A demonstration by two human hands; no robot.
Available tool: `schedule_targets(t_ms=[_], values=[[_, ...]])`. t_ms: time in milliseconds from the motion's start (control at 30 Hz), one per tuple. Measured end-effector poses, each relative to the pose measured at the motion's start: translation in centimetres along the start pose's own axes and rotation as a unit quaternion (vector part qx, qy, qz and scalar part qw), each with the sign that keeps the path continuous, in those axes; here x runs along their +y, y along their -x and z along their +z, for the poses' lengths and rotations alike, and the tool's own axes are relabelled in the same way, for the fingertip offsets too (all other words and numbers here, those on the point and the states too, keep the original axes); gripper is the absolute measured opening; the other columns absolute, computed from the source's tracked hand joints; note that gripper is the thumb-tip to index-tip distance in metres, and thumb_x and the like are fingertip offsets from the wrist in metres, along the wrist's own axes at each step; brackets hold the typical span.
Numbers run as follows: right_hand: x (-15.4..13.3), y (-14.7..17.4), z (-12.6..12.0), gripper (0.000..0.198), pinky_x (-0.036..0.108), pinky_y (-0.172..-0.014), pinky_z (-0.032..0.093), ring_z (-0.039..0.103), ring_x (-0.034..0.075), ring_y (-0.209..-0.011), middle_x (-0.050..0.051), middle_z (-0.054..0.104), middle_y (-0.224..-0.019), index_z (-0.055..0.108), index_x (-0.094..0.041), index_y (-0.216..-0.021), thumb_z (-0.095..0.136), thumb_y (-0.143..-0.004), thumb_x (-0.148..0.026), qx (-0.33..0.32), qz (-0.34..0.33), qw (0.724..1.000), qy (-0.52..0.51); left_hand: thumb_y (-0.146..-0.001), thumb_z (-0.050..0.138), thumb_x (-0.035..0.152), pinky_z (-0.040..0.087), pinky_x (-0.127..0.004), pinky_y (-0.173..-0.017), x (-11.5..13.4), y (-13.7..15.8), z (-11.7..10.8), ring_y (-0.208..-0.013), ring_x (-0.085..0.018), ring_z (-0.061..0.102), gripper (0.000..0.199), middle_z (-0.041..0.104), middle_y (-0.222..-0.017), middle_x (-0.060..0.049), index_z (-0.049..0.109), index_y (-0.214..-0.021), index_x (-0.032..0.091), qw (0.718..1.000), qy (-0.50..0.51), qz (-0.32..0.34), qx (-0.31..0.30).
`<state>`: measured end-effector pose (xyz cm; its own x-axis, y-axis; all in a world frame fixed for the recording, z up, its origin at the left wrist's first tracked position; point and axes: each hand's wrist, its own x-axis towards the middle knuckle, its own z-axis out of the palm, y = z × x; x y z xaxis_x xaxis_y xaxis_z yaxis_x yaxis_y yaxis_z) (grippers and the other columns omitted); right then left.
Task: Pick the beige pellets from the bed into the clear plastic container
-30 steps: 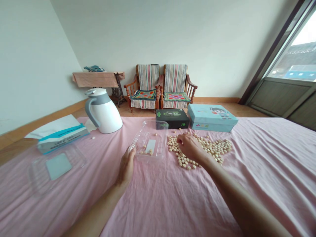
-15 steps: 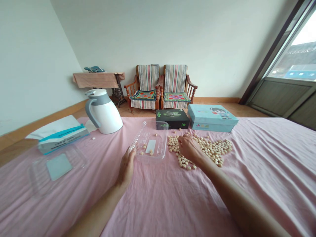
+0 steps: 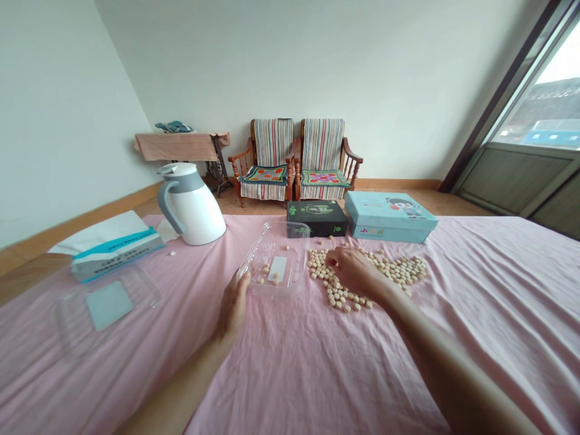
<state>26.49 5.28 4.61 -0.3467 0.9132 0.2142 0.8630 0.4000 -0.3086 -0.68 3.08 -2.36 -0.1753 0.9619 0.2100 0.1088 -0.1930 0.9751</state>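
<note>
My left hand grips the near left rim of a clear plastic container, which stands on the table in front of me. Several small round beige pieces and a white label show in it. A spread of the same beige pieces lies to the container's right. Over the left part of this spread, my right hand is closed with its fingertips down among the pieces. What its fingers pinch, if anything, is hidden.
A black box and a light blue box stand behind the pieces. On the left are a white-and-grey jug, a tissue pack and another clear plastic tray. A pink cloth covers the table.
My right hand and forearm have shifted slightly to the right over the pieces, uncovering a few along the near edge. My left hand keeps its hold on the container.
</note>
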Motion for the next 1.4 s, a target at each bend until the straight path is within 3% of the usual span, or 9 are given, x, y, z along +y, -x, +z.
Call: schedule_targets(t_ms=[100, 233, 367, 467, 667, 867, 1033, 1233, 1400], values=[[1.2, 0.3, 0.7, 0.034, 0.024, -0.071, 0.037, 0.058, 0.017, -0.084, 0.008, 0.065, -0.085, 0.064, -0.015, -0.084, 0.043, -0.065, 0.004, -0.096, -0.025, 0.993, 0.064, -0.088, 0.04, 0.043, 0.027, -0.038, -0.11, -0.2, 0.0, -0.1, -0.126, -0.023, 0.045, 0.049, 0.053, -0.132, -0.008, 0.047, -0.131, 0.019, 1.0, -0.005, -0.006, -0.002], [2.0, 0.2, 2.0, 0.032, 0.025, -0.071, 0.037, 0.058, 0.018, -0.086, 0.011, 0.064, -0.091, 0.062, -0.014, -0.087, 0.043, -0.068, 0.003, -0.126, -0.04, 0.986, 0.1, -0.088, 0.04, 0.043, 0.028, -0.039, -0.109, -0.3, 0.0, -0.1, -0.126, -0.023, 0.045, 0.049, 0.054, -0.131, -0.008, 0.048, -0.13, 0.02, 1.0, -0.01, -0.019, 0.004], [2.1, 0.0, 1.9, 0.026, 0.024, -0.067, 0.036, 0.056, 0.016, -0.078, 0.009, 0.063, -0.081, 0.058, -0.014, -0.078, 0.043, -0.065, 0.004, -0.081, -0.036, 0.993, 0.076, -0.087, 0.04, 0.043, 0.028, -0.039, -0.109, -0.1, 0.0, 0.0, -0.126, -0.023, 0.044, 0.049, 0.055, -0.13, -0.007, 0.049, -0.13, 0.02, 1.0, -0.012, -0.019, 0.005], [1.2, -0.3, 1.2, 0.019, 0.023, -0.063, 0.036, 0.052, 0.013, -0.068, 0.005, 0.06, -0.073, 0.055, -0.015, -0.074, 0.045, -0.068, 0.0, 0.018, -0.023, 1.0, -0.009, -0.087, 0.041, 0.042, 0.027, -0.038, -0.11, 0.0, 0.0, 0.0, -0.126, -0.023, 0.044, 0.048, 0.054, -0.131, -0.007, 0.05, -0.128, 0.019, 1.0, -0.008, -0.006, 0.003], [-0.7, -1.1, 0.4, 0.022, 0.021, -0.064, 0.043, 0.058, 0.01, -0.073, 0.004, 0.064, -0.091, 0.056, -0.016, -0.099, 0.05, -0.078, -0.014, 0.12, -0.041, 0.955, -0.267, -0.086, 0.042, 0.043, 0.028, -0.039, -0.11, 0.0, 0.0, 0.0, -0.128, -0.023, 0.041, 0.048, 0.055, -0.13, -0.007, 0.051, -0.127, 0.018, 1.0, -0.007, -0.011, 0.004], [1.1, -0.8, 0.8, 0.018, 0.023, -0.066, 0.037, 0.056, 0.014, -0.074, 0.006, 0.063, -0.078, 0.061, -0.015, -0.077, 0.045, -0.077, -0.006, 0.076, 0.028, 0.996, -0.027, -0.086, 0.042, 0.044, 0.029, -0.039, -0.109, 0.2, 0.0, 0.0, -0.127, -0.023, 0.043, 0.049, 0.056, -0.129, -0.008, 0.052, -0.126, 0.018, 1.0, -0.009, -0.015, 0.005], [2.1, -0.5, 2.6, 0.019, 0.024, -0.061, 0.031, 0.055, 0.015, -0.074, 0.008, 0.061, -0.082, 0.06, -0.014, -0.076, 0.043, -0.078, -0.004, -0.007, 0.051, 0.994, 0.099, -0.087, 0.04, 0.042, 0.026, -0.038, -0.11, 0.1, 0.1, 0.0, -0.127, -0.022, 0.043, 0.049, 0.054, -0.132, -0.007, 0.049, -0.13, 0.02, 1.0, -0.014, -0.005, 0.001], [2.1, -0.5, 3.3, 0.022, 0.024, -0.058, 0.031, 0.051, 0.014, -0.067, 0.008, 0.057, -0.082, 0.057, -0.014, -0.077, 0.041, -0.072, 0.0, -0.012, 0.026, 0.996, 0.089, -0.088, 0.041, 0.044, 0.026, -0.038, -0.11, 0.1, 0.1, -0.1, -0.127, -0.022, 0.043, 0.05, 0.054, -0.132, -0.008, 0.048, -0.131, 0.019, 1.0, -0.01, -0.005, -0.006], [1.0, -1.0, 2.0, 0.016, 0.024, -0.064, 0.038, 0.051, 0.013, -0.07, 0.005, 0.055, -0.081, 0.056, -0.015, -0.079, 0.045, -0.073, -0.005, 0.146, 0.011, 0.987, -0.067, -0.086, 0.042, 0.045, 0.028, -0.039, -0.109, 0.2, 0.1, -0.1, -0.126, -0.023, 0.044, 0.05, 0.056, -0.129, -0.008, 0.05, -0.128, 0.019, 1.0, -0.006, -0.023, -0.001]])
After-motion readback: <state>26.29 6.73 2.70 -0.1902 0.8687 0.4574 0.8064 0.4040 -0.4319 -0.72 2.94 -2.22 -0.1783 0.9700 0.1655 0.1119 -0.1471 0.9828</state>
